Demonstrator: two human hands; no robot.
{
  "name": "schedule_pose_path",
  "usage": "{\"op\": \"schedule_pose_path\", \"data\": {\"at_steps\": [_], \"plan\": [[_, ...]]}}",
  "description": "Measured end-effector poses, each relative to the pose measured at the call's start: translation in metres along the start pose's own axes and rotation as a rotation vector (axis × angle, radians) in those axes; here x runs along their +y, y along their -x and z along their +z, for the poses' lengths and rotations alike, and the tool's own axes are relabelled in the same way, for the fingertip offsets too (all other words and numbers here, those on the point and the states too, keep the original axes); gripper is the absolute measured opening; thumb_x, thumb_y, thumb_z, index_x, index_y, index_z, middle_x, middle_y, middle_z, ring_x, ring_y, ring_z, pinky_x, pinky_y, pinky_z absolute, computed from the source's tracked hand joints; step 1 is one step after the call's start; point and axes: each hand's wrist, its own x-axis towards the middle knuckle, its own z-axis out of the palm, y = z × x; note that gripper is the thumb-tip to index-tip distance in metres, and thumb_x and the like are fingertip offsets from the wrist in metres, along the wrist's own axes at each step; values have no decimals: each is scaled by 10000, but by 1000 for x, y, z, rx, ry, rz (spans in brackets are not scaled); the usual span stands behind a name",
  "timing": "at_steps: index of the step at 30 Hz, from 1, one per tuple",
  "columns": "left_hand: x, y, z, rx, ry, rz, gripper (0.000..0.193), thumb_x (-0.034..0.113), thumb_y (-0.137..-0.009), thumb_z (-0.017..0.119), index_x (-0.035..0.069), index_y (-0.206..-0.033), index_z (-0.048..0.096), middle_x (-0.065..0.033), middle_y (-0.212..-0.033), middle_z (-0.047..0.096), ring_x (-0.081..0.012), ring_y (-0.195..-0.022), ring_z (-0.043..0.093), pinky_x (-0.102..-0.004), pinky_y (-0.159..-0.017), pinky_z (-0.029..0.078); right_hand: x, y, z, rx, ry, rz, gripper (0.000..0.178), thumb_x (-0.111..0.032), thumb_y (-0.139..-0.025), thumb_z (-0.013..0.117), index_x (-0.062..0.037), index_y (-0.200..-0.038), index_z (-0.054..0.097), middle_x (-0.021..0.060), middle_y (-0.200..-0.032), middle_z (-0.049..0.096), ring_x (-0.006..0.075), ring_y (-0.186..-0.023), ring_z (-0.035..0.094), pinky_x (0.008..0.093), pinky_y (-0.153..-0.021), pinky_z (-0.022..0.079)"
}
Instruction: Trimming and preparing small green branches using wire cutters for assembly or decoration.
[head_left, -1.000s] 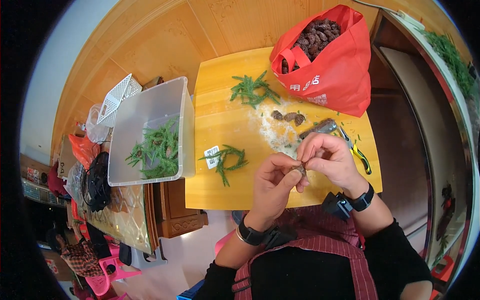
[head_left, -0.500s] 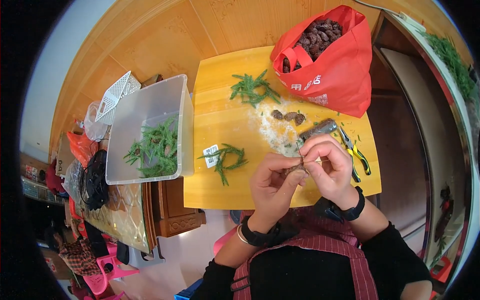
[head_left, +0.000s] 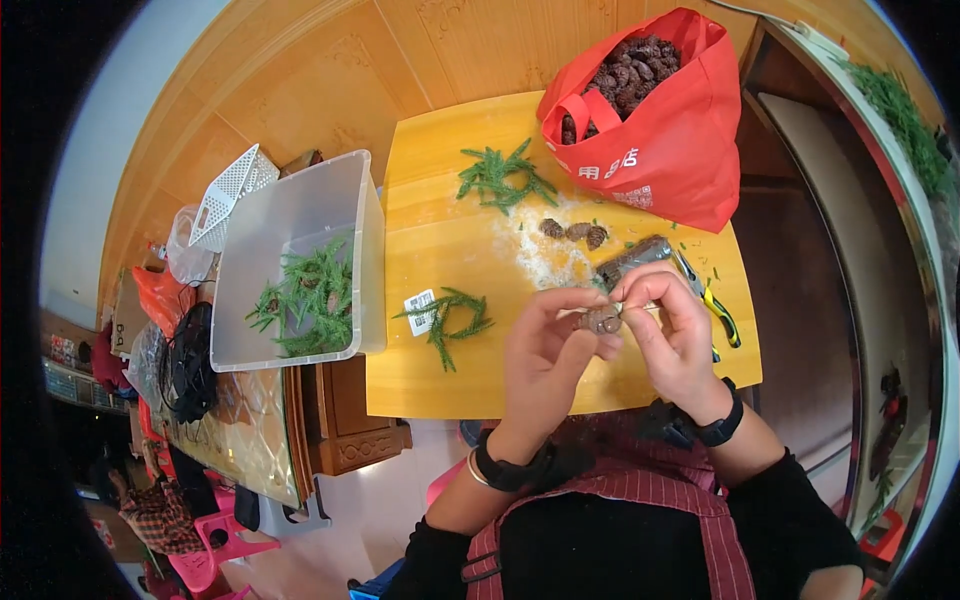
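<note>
Yellow tabletop (head_left: 430, 225), white-dusted, before wood-panelled wall (head_left: 310, 90), left hand (head_left: 548, 355) grasping brown cone (head_left: 602, 320) (right hand (head_left: 672, 335) pinching at its end)

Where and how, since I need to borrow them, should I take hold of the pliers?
Probably best: grip the right handle of the pliers, coming from the right. That handle lies bare and angles down to the right in the picture, while the right hand mostly hides the other.

tub (head_left: 300, 200) left of table (head_left: 430, 380) | sprigs (head_left: 320, 300) in tub | bag (head_left: 670, 150) on table, rear right | cones (head_left: 640, 72) in bag
</note>
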Motion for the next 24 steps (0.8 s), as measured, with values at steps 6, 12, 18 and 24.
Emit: {"op": "schedule_pose_path", "data": {"at_steps": [6,12,18,24], "plan": [[-2,1,-13,-75,118,-227,140,38,-877,497,31,-1016,503,-126,-976,591,-142,-773,583,-245,-694,486,-10,4,-19,-121,-52,129,81,-44,-796,509,-19,-867,480,116,-992,531,195,-941,501,307,-850,380],[-7,-4,-14,-93,249,-234,127,11,-853,518,39,-976,504,-146,-1024,577,-165,-901,571,-270,-798,481,39,41,-100,-318,897,445,438,-202,-704,691,-35,-1048,476,166,-1041,525,337,-1011,489,357,-866,403],[-3,-3,-17,-77,333,-240,131,-12,-825,539,49,-933,496,-165,-1073,553,-203,-961,557,-308,-868,459,64,60,-108,-281,1004,413,463,-239,-645,738,-29,-989,510,161,-949,526,345,-945,497,386,-814,424],[1,-1,-22,-65,188,-97,178,-31,-807,552,50,-954,493,-146,-1074,553,-196,-956,556,-316,-858,458,55,55,-105,-219,888,608,213,-78,-666,609,4,-834,508,157,-885,485,305,-862,512,344,-764,430]]}}
